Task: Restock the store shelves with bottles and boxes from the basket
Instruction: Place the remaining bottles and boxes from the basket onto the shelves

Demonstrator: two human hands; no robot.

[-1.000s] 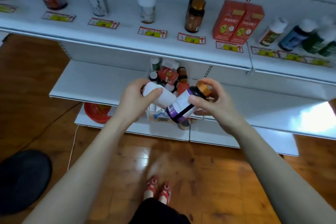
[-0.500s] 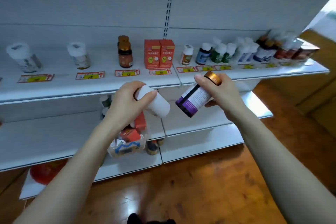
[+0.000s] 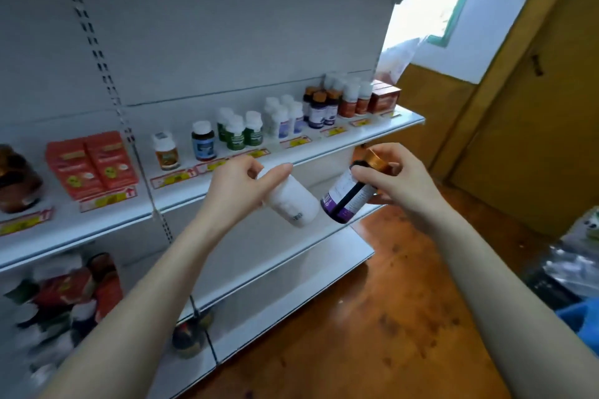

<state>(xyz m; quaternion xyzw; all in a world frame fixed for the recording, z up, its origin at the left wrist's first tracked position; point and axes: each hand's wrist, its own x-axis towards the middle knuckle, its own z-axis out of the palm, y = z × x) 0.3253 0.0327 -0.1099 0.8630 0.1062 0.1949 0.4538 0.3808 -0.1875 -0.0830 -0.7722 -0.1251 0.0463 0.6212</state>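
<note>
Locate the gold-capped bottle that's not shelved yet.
Head view, right of centre: the gold-capped bottle is tilted in the right hand, beside the white bottle in the left hand, in front of the shelf.

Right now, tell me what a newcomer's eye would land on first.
Centre frame, the left grip holds a tilted white bottle and the right grip a purple-labelled bottle with a gold cap. To the left, two red boxes stand side by side on the white shelf.

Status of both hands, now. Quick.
Left hand: grip closed round the white bottle.
Right hand: grip closed round the purple-labelled bottle, near its gold cap.
</note>
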